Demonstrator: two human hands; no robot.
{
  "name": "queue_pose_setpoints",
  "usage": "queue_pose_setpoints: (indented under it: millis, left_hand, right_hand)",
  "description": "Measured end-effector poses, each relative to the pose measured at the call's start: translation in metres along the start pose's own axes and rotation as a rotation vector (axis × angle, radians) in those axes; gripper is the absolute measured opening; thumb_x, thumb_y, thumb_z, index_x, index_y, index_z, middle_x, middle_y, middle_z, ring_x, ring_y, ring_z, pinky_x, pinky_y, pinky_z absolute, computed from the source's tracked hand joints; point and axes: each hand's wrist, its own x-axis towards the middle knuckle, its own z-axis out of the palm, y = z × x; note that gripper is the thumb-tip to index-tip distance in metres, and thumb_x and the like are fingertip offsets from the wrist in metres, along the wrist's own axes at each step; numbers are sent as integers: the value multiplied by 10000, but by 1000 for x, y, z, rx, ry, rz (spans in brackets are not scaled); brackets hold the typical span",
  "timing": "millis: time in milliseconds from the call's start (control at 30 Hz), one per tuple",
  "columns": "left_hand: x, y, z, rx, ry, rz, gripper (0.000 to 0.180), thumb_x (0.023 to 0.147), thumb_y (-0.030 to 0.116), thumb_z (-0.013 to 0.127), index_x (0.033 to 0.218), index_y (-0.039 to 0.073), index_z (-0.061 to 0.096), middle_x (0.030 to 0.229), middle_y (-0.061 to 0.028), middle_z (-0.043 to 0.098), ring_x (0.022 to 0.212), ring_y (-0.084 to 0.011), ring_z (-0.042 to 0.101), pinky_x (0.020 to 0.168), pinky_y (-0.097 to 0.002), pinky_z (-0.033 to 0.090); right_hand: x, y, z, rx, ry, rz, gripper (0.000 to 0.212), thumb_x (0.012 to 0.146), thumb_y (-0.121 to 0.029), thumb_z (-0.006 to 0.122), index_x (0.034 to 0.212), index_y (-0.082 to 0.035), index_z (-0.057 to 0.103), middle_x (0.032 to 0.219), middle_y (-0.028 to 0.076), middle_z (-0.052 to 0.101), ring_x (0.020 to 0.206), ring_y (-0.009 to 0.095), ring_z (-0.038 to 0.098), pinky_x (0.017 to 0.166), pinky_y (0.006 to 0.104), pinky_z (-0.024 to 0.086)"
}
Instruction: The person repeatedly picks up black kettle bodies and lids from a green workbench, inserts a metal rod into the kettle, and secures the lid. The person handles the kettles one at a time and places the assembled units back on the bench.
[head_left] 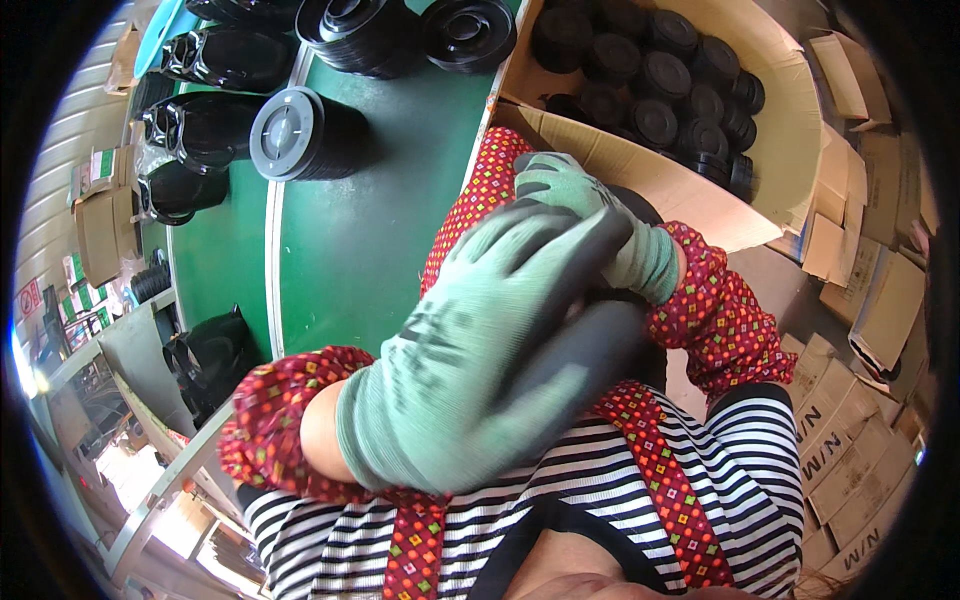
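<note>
My left hand (470, 350), in a green knit glove with a dark palm, is in front of my chest, its fingers curved over and partly smeared by motion. Just beyond it, my right hand (600, 215) wears a matching glove and bends inward with closed fingers. Both hands meet around something dark, mostly covered by the gloves; its kind cannot be made out. On the green worktop (400, 200), farther left, stands a black round container (345, 140) topped by a grey disc (288, 133).
Black round ribbed pieces (350, 35) and another round piece (467, 35) lie at the far edge. Glossy black vessels (205, 130) line the left side. An open cardboard box (780, 150) at far right holds several black round pieces (665, 75). Flattened cartons (850, 460) lie right.
</note>
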Motion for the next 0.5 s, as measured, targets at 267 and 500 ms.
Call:
queue_pose_setpoints:
  millis: [267,500]
  left_hand:
    - [11,0,39,970,52,-90,868,978,426,632,1552,-146,322,1519,-449,366,1449,-602,346,1209,-633,296]
    - [-8,-31,-4,683,104,-324,693,1020,162,594,1595,-88,301,1379,-356,605,1224,-479,653,1055,-478,513]
  right_hand:
    - [8,-44,-4,-320,-41,-90,272,958,-295,633,1117,-81,686,1096,143,652,1074,375,587,971,502,428]
    - [7,-63,0,-520,17,180,250,940,-301,671,1100,-114,716,933,97,651,961,322,614,894,489,424]
